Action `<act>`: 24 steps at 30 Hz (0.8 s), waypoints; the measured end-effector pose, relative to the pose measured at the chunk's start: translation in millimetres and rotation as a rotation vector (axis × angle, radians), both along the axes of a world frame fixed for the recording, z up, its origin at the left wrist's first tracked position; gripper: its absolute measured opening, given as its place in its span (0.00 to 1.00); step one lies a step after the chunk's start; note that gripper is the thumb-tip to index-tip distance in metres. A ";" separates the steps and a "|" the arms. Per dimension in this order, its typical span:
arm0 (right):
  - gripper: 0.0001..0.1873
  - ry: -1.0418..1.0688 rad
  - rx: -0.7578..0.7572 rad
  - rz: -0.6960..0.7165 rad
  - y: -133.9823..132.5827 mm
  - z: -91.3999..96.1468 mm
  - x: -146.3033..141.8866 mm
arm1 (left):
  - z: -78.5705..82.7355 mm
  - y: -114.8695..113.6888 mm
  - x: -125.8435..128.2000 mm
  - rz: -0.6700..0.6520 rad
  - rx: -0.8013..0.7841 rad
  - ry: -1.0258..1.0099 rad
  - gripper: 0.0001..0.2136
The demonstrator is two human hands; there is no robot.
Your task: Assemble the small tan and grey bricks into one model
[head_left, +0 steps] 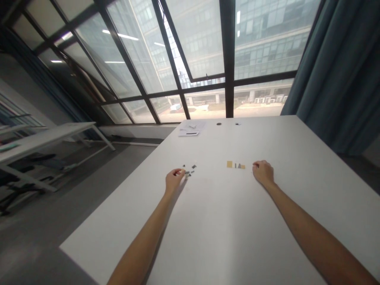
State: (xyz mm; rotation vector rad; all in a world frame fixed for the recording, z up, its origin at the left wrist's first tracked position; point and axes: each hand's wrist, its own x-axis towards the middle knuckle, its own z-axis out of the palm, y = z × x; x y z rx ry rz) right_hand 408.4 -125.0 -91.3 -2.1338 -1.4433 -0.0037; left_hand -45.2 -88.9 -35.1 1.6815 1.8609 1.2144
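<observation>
Forearms [319, 241]; gray strip [187, 172] crosswise, pointing right

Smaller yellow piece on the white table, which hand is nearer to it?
Right. The right hand is just right of the smaller yellow piece, not touching; the left hand is farther off, leftward, beside small gray pieces.

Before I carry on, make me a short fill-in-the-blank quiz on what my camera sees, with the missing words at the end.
1. The hand beside the loose dark pieces is the person's ____ one.
2. In the picture, the row of tan and grey pieces lies ____ that hand and the right hand.
3. The colour of the tabletop is ____.
4. The large curtain at the picture's right is ____ in colour.

Missing words: left; between; white; blue.
</observation>
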 end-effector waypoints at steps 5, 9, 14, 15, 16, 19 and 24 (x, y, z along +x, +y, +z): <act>0.15 -0.004 0.005 -0.001 -1.5 3.7 -2.2 | 20.4 -2.1 65.4 -0.223 0.051 0.055 0.16; 0.15 0.028 0.022 -0.008 -2.3 5.1 -3.6 | 19.7 -9.2 127.7 -0.406 0.020 0.152 0.12; 0.16 0.100 0.118 -0.004 -0.7 3.1 -2.8 | 0.4 -28.3 178.8 -0.580 -0.040 0.211 0.11; 0.16 0.112 0.148 -0.006 -0.3 2.5 -2.3 | -3.6 -32.0 183.5 -0.599 -0.037 0.223 0.10; 0.16 0.120 0.176 -0.008 0.0 2.2 -2.0 | -7.1 -35.2 186.3 -0.619 -0.030 0.238 0.10; 0.16 0.128 0.256 -0.005 -1.4 5.3 -3.8 | -13.2 -41.1 186.6 -0.671 0.002 0.286 0.08; 0.15 0.119 0.359 0.084 -12.8 32.0 -22.7 | -15.8 -42.1 179.5 -0.711 0.027 0.320 0.09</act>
